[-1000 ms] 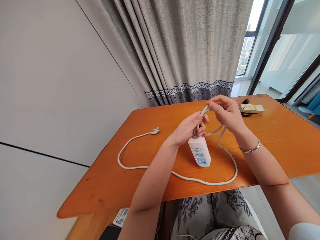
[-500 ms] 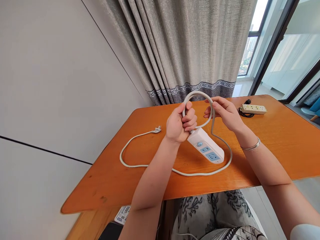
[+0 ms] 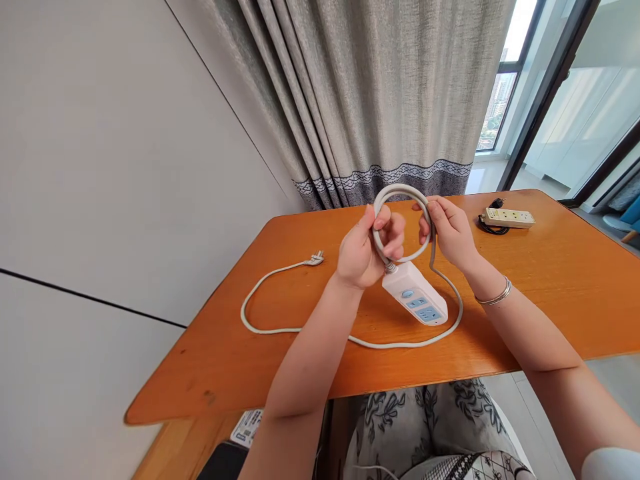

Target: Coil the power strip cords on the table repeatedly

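A brown desk (image 3: 575,300) stands by a gray curtain (image 3: 390,87). The left hand (image 3: 366,250) has loosened from a fist, its thumb and fingers lightly holding the white cord (image 3: 395,345). The right hand (image 3: 451,231) pinches the cord's loop (image 3: 399,189), which looks rounder now, so winding seems neater. The power strip (image 3: 415,292) tilts just below the left hand.

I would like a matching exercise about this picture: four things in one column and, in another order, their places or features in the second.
1. Cable coil
2. Cable plug
3. White power strip
4. Cream power strip

A. Lying beside a black cord
B. Hanging just below the coil, with light-blue socket panels
C. Held by the left hand and the right hand
D. Lying on the table, left of the hands

Pairs: 1-C, 2-D, 3-B, 4-A
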### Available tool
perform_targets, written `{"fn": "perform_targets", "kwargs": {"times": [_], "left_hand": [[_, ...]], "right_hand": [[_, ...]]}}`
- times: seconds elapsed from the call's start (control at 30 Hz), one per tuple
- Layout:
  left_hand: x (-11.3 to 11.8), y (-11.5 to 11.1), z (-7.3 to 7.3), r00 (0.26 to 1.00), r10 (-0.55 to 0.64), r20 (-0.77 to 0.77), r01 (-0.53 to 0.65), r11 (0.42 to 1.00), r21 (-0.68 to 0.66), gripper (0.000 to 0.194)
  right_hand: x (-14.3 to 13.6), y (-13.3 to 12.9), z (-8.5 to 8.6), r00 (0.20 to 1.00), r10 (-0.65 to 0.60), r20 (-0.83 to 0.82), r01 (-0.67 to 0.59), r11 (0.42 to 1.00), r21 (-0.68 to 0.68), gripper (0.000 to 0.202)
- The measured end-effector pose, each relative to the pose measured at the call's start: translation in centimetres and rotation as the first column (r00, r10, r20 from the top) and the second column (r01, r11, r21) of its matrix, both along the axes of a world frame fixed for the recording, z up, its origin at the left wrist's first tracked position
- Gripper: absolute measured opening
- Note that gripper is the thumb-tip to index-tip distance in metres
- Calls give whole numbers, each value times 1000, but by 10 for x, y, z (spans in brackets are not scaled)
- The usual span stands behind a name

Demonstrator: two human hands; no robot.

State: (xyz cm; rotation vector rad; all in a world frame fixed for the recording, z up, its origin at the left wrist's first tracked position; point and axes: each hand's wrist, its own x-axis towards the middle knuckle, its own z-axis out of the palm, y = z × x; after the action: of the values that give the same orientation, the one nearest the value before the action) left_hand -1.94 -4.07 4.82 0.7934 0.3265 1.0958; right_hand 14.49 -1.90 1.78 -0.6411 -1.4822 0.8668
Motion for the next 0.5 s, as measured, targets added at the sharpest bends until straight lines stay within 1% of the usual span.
{"fn": "perform_targets", "kwargs": {"times": [0.1, 0.2, 0.27, 0.37, 0.43, 0.5], "left_hand": [[3, -2, -2, 999, 22, 25, -23, 999, 31, 46], [3, -4, -3, 1000, 27, 2, -27, 995, 93, 47], [2, -5, -3, 999, 31, -25, -27, 991, 129, 47], [0, -6, -3, 997, 47, -60, -38, 988, 149, 49], [-2, -5, -3, 995, 68, -73, -56, 987, 151, 50], [-3, -4, -4, 993, 91, -73, -78, 983, 164, 51]], "right_hand": [[-3, 1, 0, 993, 66, -95, -72, 996, -60, 48], [-5, 2, -1, 966, 179, -184, -209, 964, -164, 48], [-5, 4, -1, 944, 238, -230, -293, 924, -245, 49], [-3, 6, 1, 912, 295, -284, -387, 847, -364, 46], [-3, 7, 3, 898, 312, -309, -425, 793, -436, 45], [-4, 6, 4, 894, 307, -326, -436, 764, -476, 46]]}}
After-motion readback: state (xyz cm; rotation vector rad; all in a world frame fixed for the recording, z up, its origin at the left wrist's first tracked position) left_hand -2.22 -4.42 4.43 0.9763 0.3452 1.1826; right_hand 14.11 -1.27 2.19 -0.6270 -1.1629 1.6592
